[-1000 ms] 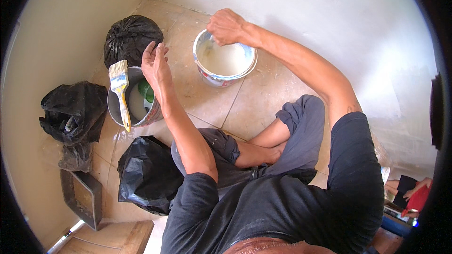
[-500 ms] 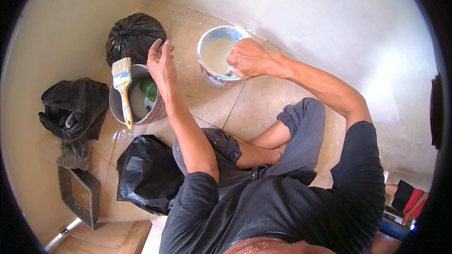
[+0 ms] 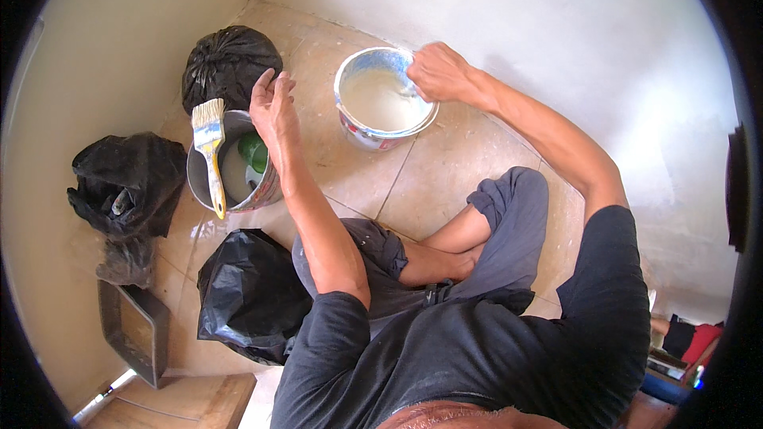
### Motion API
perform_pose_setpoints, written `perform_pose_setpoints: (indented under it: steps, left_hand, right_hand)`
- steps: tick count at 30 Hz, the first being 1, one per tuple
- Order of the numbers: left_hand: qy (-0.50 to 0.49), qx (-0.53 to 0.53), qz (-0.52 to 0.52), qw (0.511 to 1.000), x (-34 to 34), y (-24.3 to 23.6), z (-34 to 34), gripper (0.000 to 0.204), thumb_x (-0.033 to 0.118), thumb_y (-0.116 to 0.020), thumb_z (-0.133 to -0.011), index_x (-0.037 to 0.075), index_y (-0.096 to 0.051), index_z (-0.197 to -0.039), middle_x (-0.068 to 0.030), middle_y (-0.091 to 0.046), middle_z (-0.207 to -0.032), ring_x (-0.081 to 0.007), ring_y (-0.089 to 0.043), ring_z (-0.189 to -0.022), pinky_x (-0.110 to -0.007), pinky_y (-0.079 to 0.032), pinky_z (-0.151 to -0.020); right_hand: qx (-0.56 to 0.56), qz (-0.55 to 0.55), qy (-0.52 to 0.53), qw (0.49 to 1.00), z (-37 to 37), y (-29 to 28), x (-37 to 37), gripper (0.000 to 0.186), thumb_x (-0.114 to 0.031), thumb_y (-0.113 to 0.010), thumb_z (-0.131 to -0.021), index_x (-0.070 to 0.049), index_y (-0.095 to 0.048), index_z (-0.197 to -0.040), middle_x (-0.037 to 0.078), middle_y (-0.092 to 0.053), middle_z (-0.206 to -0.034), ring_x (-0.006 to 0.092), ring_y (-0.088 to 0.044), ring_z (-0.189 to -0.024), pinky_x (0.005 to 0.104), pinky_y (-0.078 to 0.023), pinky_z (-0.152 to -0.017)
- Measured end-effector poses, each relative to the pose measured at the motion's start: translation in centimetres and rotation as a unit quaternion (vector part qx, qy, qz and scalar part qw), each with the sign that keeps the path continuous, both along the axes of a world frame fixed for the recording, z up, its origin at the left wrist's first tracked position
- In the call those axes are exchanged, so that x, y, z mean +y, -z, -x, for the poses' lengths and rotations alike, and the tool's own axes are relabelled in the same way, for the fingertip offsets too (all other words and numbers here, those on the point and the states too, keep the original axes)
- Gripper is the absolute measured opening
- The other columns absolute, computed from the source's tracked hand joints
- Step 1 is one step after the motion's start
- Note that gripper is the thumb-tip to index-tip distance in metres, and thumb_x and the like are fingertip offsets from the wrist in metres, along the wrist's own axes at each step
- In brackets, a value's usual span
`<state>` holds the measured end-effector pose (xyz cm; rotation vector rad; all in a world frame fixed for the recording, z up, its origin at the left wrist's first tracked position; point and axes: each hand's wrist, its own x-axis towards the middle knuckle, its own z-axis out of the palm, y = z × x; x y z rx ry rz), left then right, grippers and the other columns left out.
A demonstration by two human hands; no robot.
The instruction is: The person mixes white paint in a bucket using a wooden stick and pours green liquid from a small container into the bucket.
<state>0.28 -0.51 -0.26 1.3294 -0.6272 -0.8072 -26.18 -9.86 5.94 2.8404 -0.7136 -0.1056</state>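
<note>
Sitting on a tiled floor among black bags (image 3: 127,183), a person rests a yellow-handled paintbrush (image 3: 211,151) across a grey bucket (image 3: 208,183) at left. Just right of it, the left hand (image 3: 274,107) hovers with fingers spread, holding nothing. Farther right, the right hand (image 3: 439,73) grips the far rim of a blue-and-white paint tub (image 3: 380,137).

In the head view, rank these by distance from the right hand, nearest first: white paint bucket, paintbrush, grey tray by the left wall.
1. White paint bucket: the right hand is at its rim.
2. Paintbrush: left, lying across the metal pail.
3. Grey tray: far lower left, by the wall.
</note>
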Motion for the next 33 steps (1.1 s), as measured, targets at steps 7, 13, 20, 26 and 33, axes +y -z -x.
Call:
perform_pose_setpoints:
  steps: [7,13,20,26,33]
  left_hand:
    - [0.007,-0.005,-0.008,1.0,-0.2,-0.1,0.5,0.049,0.025,-0.064,-0.09,-0.003,-0.052,-0.129,-0.0128,-0.067,-0.114,-0.0196,-0.063,-0.104,-0.032,-0.045,-0.09]
    - [0.001,-0.003,-0.007,1.0,0.0,-0.2,0.5,0.05,0.025,-0.064,-0.089,-0.003,-0.052,-0.129,-0.0132,-0.067,-0.114,-0.0199,-0.063,-0.104,-0.032,-0.045,-0.089]
    - [0.001,-0.006,-0.013,1.0,0.0,-0.3,0.3,0.051,0.026,-0.065,-0.089,-0.003,-0.052,-0.129,-0.0133,-0.067,-0.115,-0.0207,-0.063,-0.105,-0.033,-0.045,-0.09]
    - [0.008,-0.009,-0.007,1.0,-0.2,-0.1,0.2,0.051,0.027,-0.065,-0.089,-0.003,-0.052,-0.129,-0.0132,-0.066,-0.116,-0.0205,-0.063,-0.106,-0.033,-0.045,-0.091]
    - [0.007,-0.008,-0.015,1.0,-0.1,-0.2,0.4,0.05,0.027,-0.065,-0.09,-0.003,-0.053,-0.128,-0.013,-0.067,-0.115,-0.0199,-0.063,-0.105,-0.033,-0.045,-0.09]
  right_hand:
    - [-0.07,-0.108,-0.082,0.988,-0.7,0.0,4.5,0.015,-0.011,-0.064,-0.055,0.0,-0.056,-0.05,0.02,-0.055,-0.052,0.0373,-0.058,-0.049,0.0433,-0.045,-0.046]
    - [-0.127,-0.041,-0.092,0.987,-6.1,1.3,0.5,0.013,-0.011,-0.063,-0.056,-0.001,-0.056,-0.051,0.02,-0.055,-0.053,0.0376,-0.057,-0.05,0.0448,-0.045,-0.046]
    - [-0.056,0.024,-0.03,0.998,-2.7,-0.3,-3.6,0.008,-0.01,-0.065,-0.057,-0.001,-0.064,-0.059,0.019,-0.062,-0.061,0.0333,-0.065,-0.063,0.0422,-0.051,-0.055]
    - [0.011,-0.033,0.001,0.999,1.2,-0.4,1.5,0.01,-0.009,-0.063,-0.055,0.001,-0.062,-0.056,0.021,-0.06,-0.058,0.0358,-0.063,-0.056,0.0428,-0.05,-0.051]
    - [-0.086,-0.122,-0.103,0.983,-1.9,0.9,4.0,0.013,-0.012,-0.065,-0.056,-0.001,-0.058,-0.053,0.02,-0.057,-0.054,0.0374,-0.059,-0.052,0.0434,-0.047,-0.047]
